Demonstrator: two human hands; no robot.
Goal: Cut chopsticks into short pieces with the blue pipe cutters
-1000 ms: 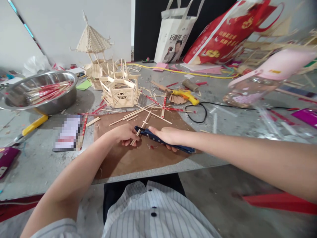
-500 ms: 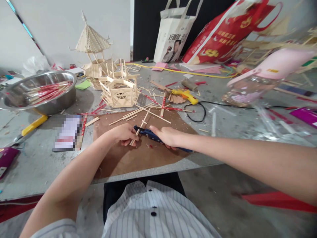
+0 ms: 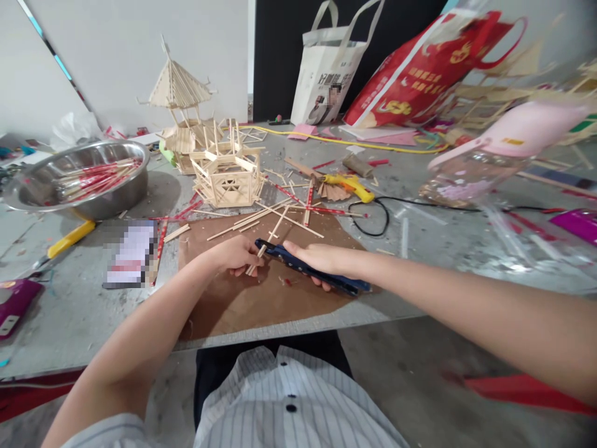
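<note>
My left hand (image 3: 240,254) is closed on a few thin wooden sticks (image 3: 252,270), pinched near their lower ends. Wrapped around the handles of a blue hand cutter (image 3: 298,264), my right hand (image 3: 314,260) holds it level over a brown sheet (image 3: 275,308). The cutter's jaws lie across the sticks, right beside my left fingertips; whether they bite the wood I cannot tell. One stick runs on past the jaws, away from me. Loose sticks (image 3: 254,214) lie beyond my hands, and a small red scrap rests near the cutter.
Behind stand a half-built stick frame (image 3: 228,183) and a stick pavilion model (image 3: 180,87). At left are a metal basin (image 3: 135,186), a yellow-handled tool (image 3: 69,239) and a phone (image 3: 133,255). A yellow glue gun (image 3: 352,185) and pink-lidded bottle (image 3: 513,137) stand to the right.
The cutter's handles are spread wider than before, with my right fingers lower beneath them. My left hand keeps its hold on the sticks. The whole view has shifted slightly.
</note>
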